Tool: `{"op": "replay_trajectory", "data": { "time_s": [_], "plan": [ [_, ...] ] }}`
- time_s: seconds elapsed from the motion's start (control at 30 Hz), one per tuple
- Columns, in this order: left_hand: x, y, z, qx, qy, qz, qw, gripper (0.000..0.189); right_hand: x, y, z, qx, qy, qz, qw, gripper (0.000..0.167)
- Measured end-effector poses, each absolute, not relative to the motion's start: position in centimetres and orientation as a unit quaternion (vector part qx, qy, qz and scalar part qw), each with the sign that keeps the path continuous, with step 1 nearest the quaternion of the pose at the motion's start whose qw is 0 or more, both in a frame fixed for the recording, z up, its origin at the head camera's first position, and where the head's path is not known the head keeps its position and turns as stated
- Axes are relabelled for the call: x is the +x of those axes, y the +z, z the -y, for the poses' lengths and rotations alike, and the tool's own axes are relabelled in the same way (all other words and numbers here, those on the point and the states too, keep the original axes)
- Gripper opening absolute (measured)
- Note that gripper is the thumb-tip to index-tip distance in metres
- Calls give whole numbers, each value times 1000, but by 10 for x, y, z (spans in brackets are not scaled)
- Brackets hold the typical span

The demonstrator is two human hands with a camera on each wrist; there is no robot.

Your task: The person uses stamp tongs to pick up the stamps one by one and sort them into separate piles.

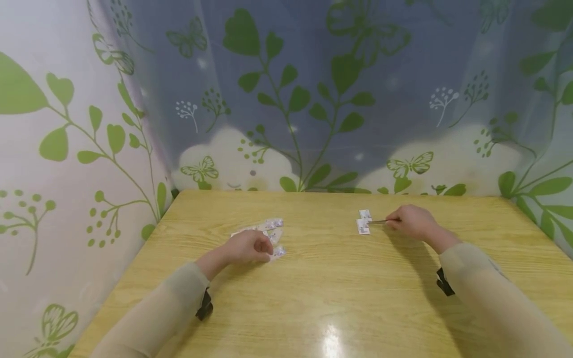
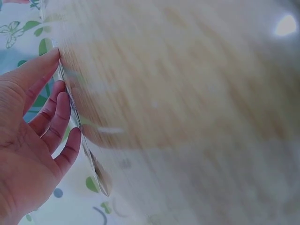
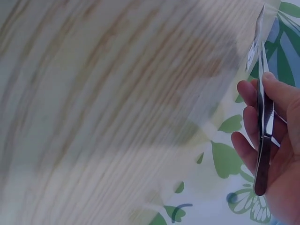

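My right hand (image 1: 414, 222) holds a pair of metal tweezers (image 3: 265, 122) between thumb and fingers, their tips pointing left. The tips overlap two small white printed squares (image 1: 363, 227), one slightly behind the other on the table. To the left, my left hand (image 1: 248, 246) rests at several clear strips with small printed pieces (image 1: 274, 223) at their right ends. Its fingertips touch the edge of a thin strip (image 2: 97, 173) in the left wrist view, the fingers loosely bent. The hand hides part of the strips in the head view.
Everything lies on a yellow wood-grain table (image 1: 313, 293), with a bright light reflection near its front. A patterned curtain (image 1: 286, 99) hangs behind the far edge, and more leaf-print cloth (image 1: 76, 149) covers the left side. Dark straps (image 1: 444, 282) show at both wrists.
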State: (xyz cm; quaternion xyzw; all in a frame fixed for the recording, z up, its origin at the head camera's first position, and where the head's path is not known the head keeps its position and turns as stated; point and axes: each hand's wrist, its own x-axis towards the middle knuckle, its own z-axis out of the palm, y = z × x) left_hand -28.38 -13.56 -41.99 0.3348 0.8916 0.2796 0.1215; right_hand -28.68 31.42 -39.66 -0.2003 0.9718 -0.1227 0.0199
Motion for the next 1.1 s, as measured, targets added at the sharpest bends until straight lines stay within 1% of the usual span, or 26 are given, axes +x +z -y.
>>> {"op": "replay_trajectory", "data": {
  "time_s": [0.33, 0.53, 0.77, 1.1],
  "plan": [
    [-286, -423, 136, 340, 273, -893, 112, 8, -275, -384, -322, -175, -143, -974, 13, 29],
    [-285, -423, 137, 347, 276, -889, 111, 8, -270, -381, -317, -188, -142, -972, -11, 28],
    [-282, -424, 135, 340, 297, -883, 126, 8, -265, -382, -290, -221, -162, -962, -12, 26],
    [-285, -423, 135, 335, 273, -894, 117, 9, -269, -386, -240, -278, -180, -944, -9, 23]
  ]
}}
